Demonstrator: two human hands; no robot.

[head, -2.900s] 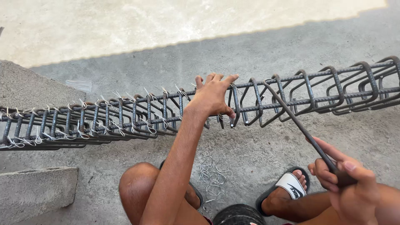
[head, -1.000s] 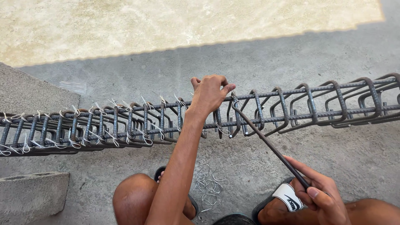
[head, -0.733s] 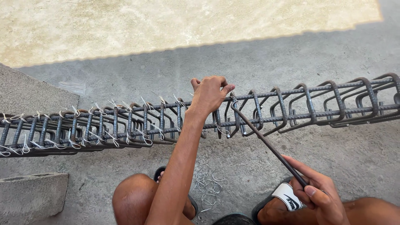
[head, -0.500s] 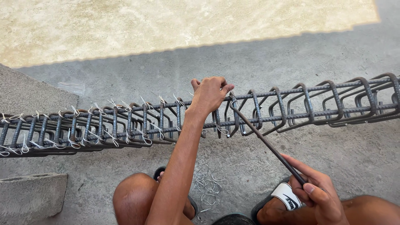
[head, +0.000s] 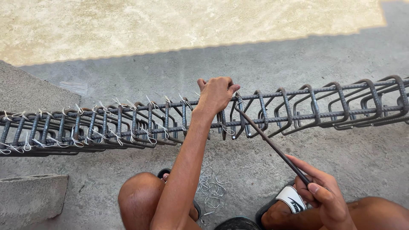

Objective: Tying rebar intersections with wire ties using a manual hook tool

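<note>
So we've got a long rusty-grey steel rebar cage (head: 298, 106) lying across the grey concrete floor (head: 298, 55), stirrups tied with pale wire on its left stretch. Our left hand (head: 216, 94) is closed around the top bar mid-cage. Our right hand (head: 321, 194) grips a thin dark metal hook tool (head: 268, 142), its tip up against the cage just right of the left hand. Loose pale wire ties (head: 211, 191) sit between our knees, a black-and-white sandal (head: 286, 201) under the right hand, and a grey concrete block (head: 30, 198) lower left.
</note>
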